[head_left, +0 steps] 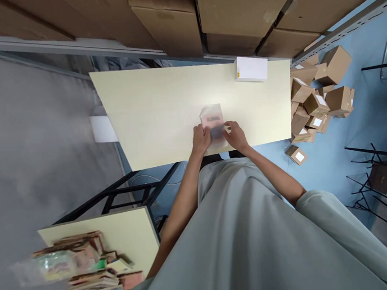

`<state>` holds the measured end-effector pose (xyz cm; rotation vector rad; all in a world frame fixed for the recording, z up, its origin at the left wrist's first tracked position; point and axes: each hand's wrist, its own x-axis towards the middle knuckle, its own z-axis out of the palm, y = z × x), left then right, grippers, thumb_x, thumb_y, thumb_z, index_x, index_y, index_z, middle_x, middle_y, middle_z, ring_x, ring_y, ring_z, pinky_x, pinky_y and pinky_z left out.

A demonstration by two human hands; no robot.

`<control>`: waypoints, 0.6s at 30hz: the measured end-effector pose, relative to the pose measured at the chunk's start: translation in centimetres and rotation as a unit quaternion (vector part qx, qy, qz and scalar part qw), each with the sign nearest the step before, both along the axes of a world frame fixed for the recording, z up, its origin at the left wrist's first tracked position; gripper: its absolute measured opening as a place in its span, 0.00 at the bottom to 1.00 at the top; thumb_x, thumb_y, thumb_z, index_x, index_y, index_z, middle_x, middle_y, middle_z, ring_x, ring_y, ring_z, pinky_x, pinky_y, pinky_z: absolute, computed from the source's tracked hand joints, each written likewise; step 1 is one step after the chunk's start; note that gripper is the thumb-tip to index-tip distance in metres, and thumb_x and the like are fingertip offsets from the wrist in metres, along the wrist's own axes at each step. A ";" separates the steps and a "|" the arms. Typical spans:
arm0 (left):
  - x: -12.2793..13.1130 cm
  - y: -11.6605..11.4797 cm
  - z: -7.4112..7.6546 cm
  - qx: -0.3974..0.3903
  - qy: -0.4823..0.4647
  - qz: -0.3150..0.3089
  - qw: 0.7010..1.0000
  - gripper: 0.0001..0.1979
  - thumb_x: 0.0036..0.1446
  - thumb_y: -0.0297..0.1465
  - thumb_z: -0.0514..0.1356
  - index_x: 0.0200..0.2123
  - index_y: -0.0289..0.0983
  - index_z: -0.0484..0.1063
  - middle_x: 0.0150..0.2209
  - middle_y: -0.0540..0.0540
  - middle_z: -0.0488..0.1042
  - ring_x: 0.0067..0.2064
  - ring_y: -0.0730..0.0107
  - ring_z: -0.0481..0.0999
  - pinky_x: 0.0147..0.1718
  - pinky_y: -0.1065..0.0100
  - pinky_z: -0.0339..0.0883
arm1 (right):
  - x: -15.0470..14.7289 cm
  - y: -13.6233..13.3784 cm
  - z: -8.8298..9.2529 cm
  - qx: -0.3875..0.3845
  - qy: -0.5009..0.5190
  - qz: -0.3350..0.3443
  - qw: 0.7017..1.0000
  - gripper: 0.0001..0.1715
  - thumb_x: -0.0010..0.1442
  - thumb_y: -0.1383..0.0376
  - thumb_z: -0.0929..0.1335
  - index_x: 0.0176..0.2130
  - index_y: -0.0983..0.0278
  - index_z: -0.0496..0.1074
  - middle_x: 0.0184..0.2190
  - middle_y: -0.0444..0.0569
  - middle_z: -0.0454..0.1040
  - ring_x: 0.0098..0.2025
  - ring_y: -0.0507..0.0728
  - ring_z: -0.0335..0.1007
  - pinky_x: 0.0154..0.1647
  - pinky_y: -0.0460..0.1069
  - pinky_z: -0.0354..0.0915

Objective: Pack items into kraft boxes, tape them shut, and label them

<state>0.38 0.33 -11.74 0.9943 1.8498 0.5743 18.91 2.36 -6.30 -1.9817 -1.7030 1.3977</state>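
Observation:
A clear plastic bag (212, 116) with something pale and dark inside lies on the cream table (150, 112), near its front edge. My left hand (201, 138) grips the bag's near left corner with curled fingers. My right hand (235, 135) pinches the bag's near right side. Both arms reach forward over my grey-green shirt. What is inside the bag is blurred.
A white box (251, 68) sits at the table's far right corner. A heap of small cardboard boxes (318, 102) lies on the blue floor to the right. Large cartons (236, 10) fill the shelf behind. A second table (133, 231) at lower left carries stacked packets (89, 267).

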 end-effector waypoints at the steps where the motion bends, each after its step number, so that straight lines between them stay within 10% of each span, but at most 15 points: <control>1: -0.4 -0.1 -0.2 0.002 0.010 -0.006 1.000 0.09 0.72 0.40 0.63 0.44 0.41 0.75 0.45 0.38 0.75 0.55 0.44 0.78 0.60 0.44 0.74 | 0.1 0.0 -0.3 -0.008 -0.013 -0.023 1.000 0.16 0.72 0.61 0.70 0.57 0.62 0.75 0.60 0.60 0.78 0.53 0.63 0.81 0.57 0.59 0.77; 18: -5.4 -0.9 1.6 -0.018 -0.067 -0.003 0.998 0.16 0.65 0.32 0.63 0.54 0.39 0.79 0.54 0.40 0.86 0.48 0.58 0.86 0.57 0.53 0.80 | -5.3 -0.1 -1.7 -0.115 0.076 -0.215 0.967 0.18 0.61 0.56 0.74 0.48 0.60 0.71 0.38 0.45 0.79 0.38 0.56 0.75 0.40 0.49 0.71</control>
